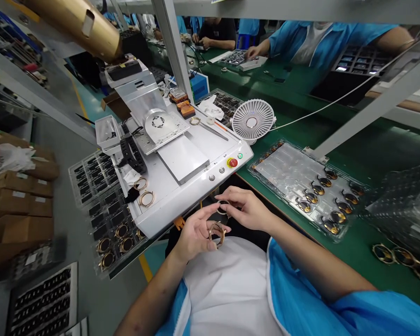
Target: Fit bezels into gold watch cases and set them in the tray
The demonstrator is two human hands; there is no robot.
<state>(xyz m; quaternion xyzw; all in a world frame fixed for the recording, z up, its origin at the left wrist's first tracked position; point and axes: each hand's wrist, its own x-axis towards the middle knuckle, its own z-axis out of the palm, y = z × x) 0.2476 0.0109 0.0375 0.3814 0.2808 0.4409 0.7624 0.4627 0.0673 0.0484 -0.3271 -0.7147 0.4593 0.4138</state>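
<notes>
Holding rings, tray with round parts

The machine stands beyond the held rings.

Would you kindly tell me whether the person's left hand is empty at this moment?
No, the left hand holds a gold-coloured ring-shaped frame between its thumb and fingers.
</notes>
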